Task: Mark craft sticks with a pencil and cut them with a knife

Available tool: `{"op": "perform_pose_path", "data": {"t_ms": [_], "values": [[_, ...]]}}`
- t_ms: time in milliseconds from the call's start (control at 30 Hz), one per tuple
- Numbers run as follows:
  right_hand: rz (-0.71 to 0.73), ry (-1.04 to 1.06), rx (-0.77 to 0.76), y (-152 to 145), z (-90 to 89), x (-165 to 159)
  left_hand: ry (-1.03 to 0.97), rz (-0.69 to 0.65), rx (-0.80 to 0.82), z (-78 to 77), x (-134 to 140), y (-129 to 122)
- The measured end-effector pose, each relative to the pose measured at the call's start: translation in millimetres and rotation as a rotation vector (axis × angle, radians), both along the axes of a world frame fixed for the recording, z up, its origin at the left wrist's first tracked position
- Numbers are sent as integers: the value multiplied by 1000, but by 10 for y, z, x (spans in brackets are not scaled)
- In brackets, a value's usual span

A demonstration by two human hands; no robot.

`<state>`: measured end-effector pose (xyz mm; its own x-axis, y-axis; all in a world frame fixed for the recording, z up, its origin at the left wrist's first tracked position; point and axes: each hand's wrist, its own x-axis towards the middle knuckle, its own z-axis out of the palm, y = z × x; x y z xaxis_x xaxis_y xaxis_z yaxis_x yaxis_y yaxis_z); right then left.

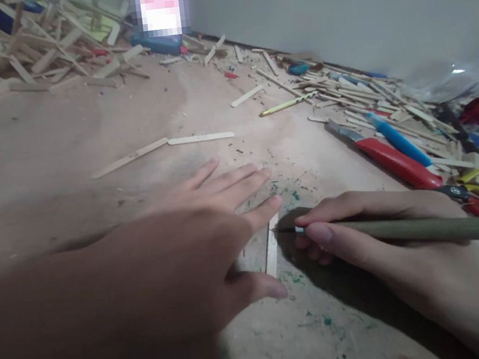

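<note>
Wooden stick, just one, lies on the bench between parted thumb and forefinger of my left hand; my right hand clamps its fingers on one thin-tipped tool, one red cutter beyond.

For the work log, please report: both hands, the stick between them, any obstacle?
Left hand spread, stick showing between thumb and index finger. Right hand gripping pointed tool, tip at stick. Red cutter off right; no obstacle seen at tip.

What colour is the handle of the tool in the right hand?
Dull greyish green; the handle shows best in the head view.
</note>
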<state>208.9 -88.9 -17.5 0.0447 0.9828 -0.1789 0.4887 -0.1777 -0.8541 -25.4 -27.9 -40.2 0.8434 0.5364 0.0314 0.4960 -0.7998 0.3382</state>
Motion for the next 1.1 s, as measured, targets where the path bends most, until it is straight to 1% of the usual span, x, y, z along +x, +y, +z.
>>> {"op": "perform_pose_path", "data": {"t_ms": [100,200,300,433,633,733,833,900,1100], "values": [[11,-44,7,12,-3,23,12,7,-21,21,22,4],[97,-67,27,22,-14,77,6,10,-28,29,22,5],[118,-63,22,10,-21,104,0,30,18,35,11,5],[54,-43,10,-12,-9,76,49,68,39,44,20,9],[36,-17,28,-24,0,26,-17,57,110,24,21,-9],[-29,-1,41,-51,-10,-14,-28,49,81,17,4,-14],[-65,5,100,-83,-18,-53,-22,22,49,10,-11,-10],[-74,-5,117,-97,-17,-76,-23,26,60,5,-19,-9],[-98,-17,63,-89,10,-105,-13,29,26,8,-19,-18]]}}
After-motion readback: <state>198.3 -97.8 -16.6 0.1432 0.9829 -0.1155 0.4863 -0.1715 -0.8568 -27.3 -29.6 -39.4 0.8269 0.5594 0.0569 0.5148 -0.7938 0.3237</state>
